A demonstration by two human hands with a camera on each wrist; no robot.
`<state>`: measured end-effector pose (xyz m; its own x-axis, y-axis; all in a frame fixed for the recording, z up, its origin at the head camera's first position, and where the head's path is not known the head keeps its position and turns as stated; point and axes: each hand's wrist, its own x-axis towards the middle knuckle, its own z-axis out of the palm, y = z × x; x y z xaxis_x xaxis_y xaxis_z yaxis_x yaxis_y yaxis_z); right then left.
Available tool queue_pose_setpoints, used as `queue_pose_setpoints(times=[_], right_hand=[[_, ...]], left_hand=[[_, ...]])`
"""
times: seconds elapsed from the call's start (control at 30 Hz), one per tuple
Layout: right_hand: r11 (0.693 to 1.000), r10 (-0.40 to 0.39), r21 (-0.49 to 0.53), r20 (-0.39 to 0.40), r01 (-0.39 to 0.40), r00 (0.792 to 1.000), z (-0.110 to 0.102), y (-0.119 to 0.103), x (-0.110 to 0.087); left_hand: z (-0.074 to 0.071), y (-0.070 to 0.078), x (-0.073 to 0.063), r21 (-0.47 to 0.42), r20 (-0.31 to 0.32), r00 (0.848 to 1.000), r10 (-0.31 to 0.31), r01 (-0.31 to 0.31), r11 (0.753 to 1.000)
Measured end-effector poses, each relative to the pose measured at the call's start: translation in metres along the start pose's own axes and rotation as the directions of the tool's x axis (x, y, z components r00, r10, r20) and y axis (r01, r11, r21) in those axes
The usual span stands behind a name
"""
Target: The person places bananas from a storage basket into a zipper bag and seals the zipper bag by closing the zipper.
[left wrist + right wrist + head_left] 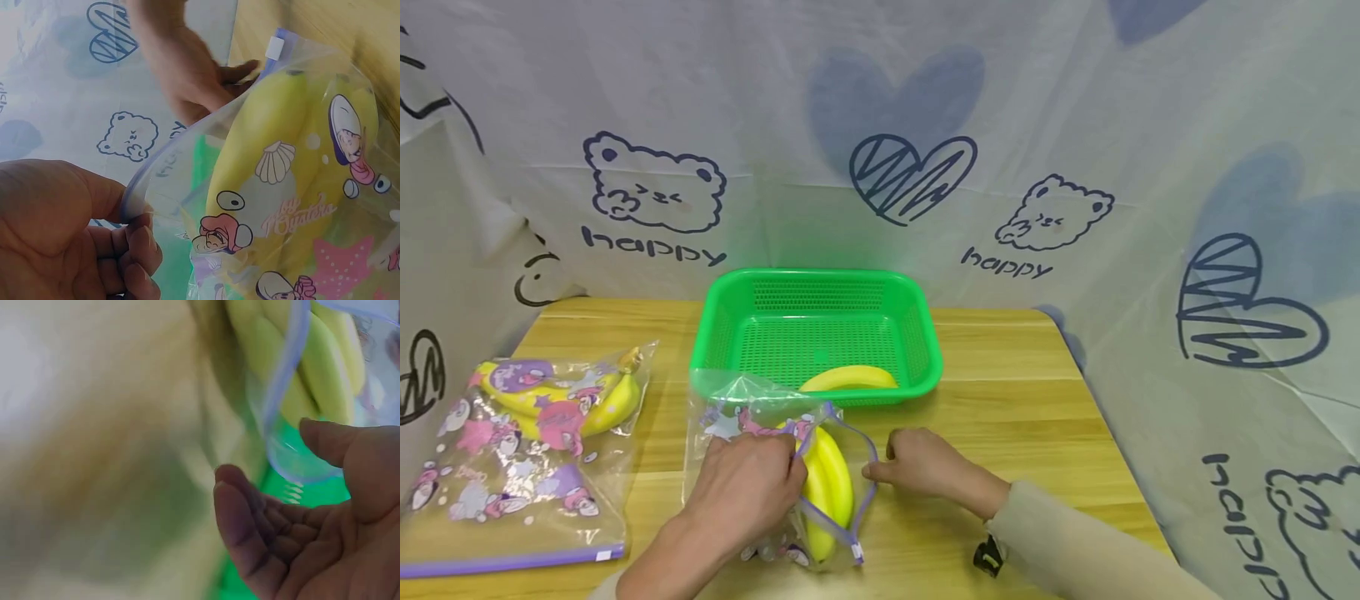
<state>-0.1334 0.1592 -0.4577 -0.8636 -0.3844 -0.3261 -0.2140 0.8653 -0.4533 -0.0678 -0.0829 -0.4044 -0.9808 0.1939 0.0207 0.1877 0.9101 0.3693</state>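
Note:
My left hand (748, 477) pinches the purple zip edge of a clear zip bag (718, 417) between thumb and fingers; the left wrist view shows that edge at the thumb tip. Inside the bag, yellow bananas (829, 479) lie lengthwise near its gaping mouth, seen through printed shells and starfish in the left wrist view. A white slider (274, 48) sits at one end of the zip. Beside the mouth's other edge is my right hand (928, 468). Its thumb and fingers (240, 522) stand apart in the right wrist view, the thumb tip overlapping the bag mouth.
Behind the bag stands a green plastic basket (928, 367) with a banana (853, 377) by its near wall. At the left lies another printed bag (490, 508) with bananas in it, its purple zip along the near side. Printed cloth (805, 225) hangs around the wooden table (1015, 375).

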Motion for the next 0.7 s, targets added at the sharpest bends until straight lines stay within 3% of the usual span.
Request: queue_pose_setpoints(times=[0.13, 0.33, 0.5, 0.7], right_hand=[[0.995, -0.028, 0.094, 0.03, 0.025, 0.999, 0.015, 0.003, 0.006], [0.971, -0.089, 0.222, -0.025, 0.092, 0.996, 0.014, -0.002, 0.005], [0.917, -0.131, 0.36, -0.136, 0.173, 0.982, -0.021, -0.02, -0.012], [0.925, -0.183, 0.265, -0.319, 0.273, 0.93, -0.073, -0.041, -0.04]], left_hand=[[-0.002, -0.001, -0.001, -0.017, -0.006, 1.0, -0.008, 0.008, 1.0], [-0.005, -0.001, -0.002, -0.027, -0.004, 1.0, 0.001, -0.001, 1.0], [-0.021, 0.002, -0.004, -0.04, -0.021, 1.0, -0.004, 0.003, 0.999], [-0.052, 0.008, -0.012, -0.032, -0.182, 0.983, -0.01, 0.004, 0.999]])
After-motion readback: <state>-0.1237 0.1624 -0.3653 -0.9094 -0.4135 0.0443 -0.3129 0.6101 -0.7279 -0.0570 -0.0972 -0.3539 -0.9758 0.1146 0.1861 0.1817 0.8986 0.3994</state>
